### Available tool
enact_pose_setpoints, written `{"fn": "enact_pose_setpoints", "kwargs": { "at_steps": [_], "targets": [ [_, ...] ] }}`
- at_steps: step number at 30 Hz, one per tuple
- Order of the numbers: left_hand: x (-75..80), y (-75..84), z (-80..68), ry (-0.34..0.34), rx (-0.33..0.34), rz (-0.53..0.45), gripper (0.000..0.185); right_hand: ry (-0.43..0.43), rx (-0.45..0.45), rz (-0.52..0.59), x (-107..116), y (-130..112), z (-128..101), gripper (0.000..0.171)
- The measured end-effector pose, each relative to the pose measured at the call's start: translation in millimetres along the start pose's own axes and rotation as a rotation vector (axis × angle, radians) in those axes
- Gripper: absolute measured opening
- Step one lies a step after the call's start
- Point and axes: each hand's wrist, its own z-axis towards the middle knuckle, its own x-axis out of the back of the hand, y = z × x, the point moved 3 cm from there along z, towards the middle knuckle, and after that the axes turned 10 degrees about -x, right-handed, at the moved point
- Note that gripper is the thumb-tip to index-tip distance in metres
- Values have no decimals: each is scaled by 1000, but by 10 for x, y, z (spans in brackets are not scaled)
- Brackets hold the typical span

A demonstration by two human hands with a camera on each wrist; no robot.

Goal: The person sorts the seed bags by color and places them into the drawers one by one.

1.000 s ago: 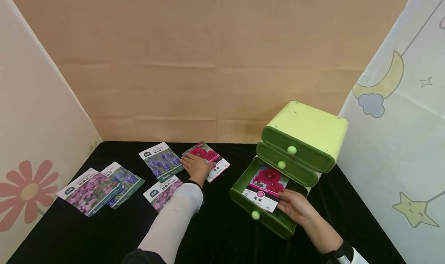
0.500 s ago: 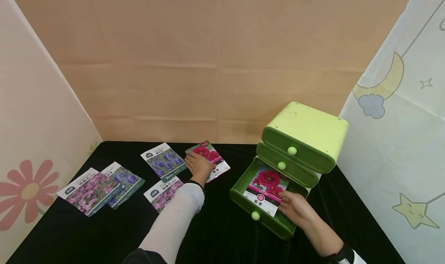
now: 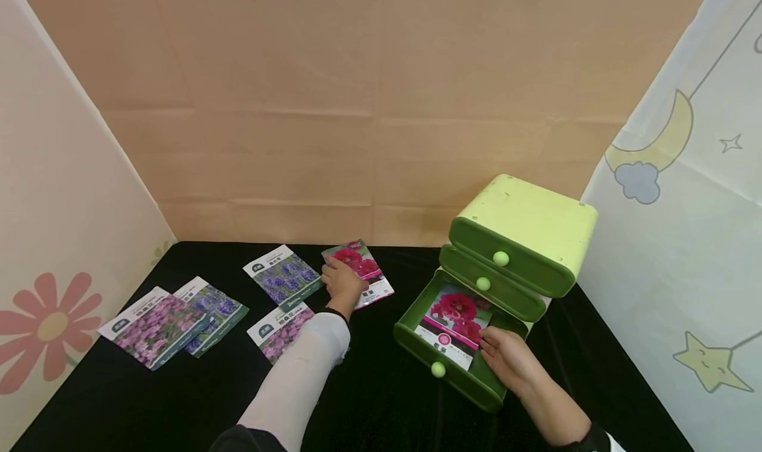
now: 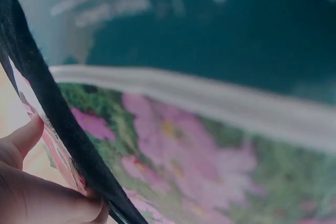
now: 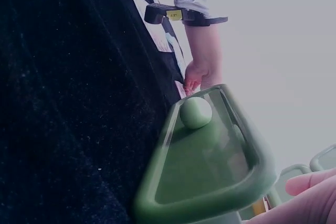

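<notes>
From the head camera, the left hand (image 3: 342, 281) rests on a red-flower seed packet (image 3: 364, 271) lying on the black counter (image 3: 369, 399), fingers bent over the packet's near left edge; whether they pinch it or only press it flat cannot be told here. Just left of that packet lies a purple-flower packet (image 3: 282, 276), another pink-flower one (image 3: 278, 329) sits near the forearm, and two overlapping packets (image 3: 169, 319) lie well apart to the left. At the right stands a green three-drawer box (image 3: 524, 237), its bottom drawer (image 3: 458, 379) pulled out. Inside that drawer lies a second red-flower packet (image 3: 454, 325) — the right hand (image 3: 506, 359) touches its near right corner with relaxed, fairly straight fingers, laid on it rather than closed around it.

The left wrist camera is very close and blurred: a packet with pink flowers (image 4: 210, 150) fills the view, the dark edge of the counter cloth (image 4: 68, 129) runs across it, and the left hand's thumb and fingers (image 4: 31, 192) curl against a reddish packet edge at the lower left.

The right wrist camera looks along the counter at the drawer front (image 5: 210, 166) and its pale round knob (image 5: 196, 112). A fingertip of the right hand (image 5: 310, 184) shows at the lower right corner — the left hand (image 5: 202, 74) appears beyond, at a packet's edge.
</notes>
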Motion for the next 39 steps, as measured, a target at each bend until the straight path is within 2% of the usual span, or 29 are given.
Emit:
{"fn": "enact_pose_setpoints", "kwargs": {
  "at_steps": [4,8,12,14,18,19,21,22,23,25,27,30,31,34,37,39],
  "targets": [
    [-5,-41,24,3,69,-57,123,-10,3,-27,-3,-1,-17,68],
    [5,-67,53,-3,97,-149,118,-34,19,-44,-9,-24,-34,68],
    [42,-95,111,-43,88,-198,114,-64,27,-45,-25,-60,-59,63],
    [50,-164,178,-69,41,-176,108,-77,27,-45,-40,-76,-72,62],
    [-396,-648,716,-54,-102,-69,67,-103,37,-43,-82,-112,-97,63],
    [-517,-769,857,-73,-129,-63,60,-110,43,-44,-91,-124,-105,63],
    [-739,-965,1105,-51,-165,-74,45,-123,59,-43,-110,-153,-124,63],
    [-740,-975,1122,-45,-177,-115,43,-130,70,-45,-121,-168,-132,63],
    [-695,-943,1095,-33,-190,-163,40,-136,80,-45,-134,-183,-140,62],
    [-454,-732,875,-58,-178,-279,38,-156,99,-49,-164,-213,-150,60],
    [-129,-446,542,-44,-172,-389,33,-173,113,-40,-205,-242,-155,59],
    [324,-84,91,-117,-125,-530,34,-217,127,-18,-270,-285,-151,58],
    [409,-24,5,-135,-125,-557,36,-231,128,-10,-290,-297,-150,58],
    [582,69,-172,-209,-124,-629,43,-257,133,2,-343,-323,-150,58],
    [660,129,-297,-273,-110,-694,47,-274,143,-19,-374,-338,-160,57],
    [678,177,-397,-289,-101,-745,45,-289,157,-31,-388,-341,-181,58]
  ]
}}
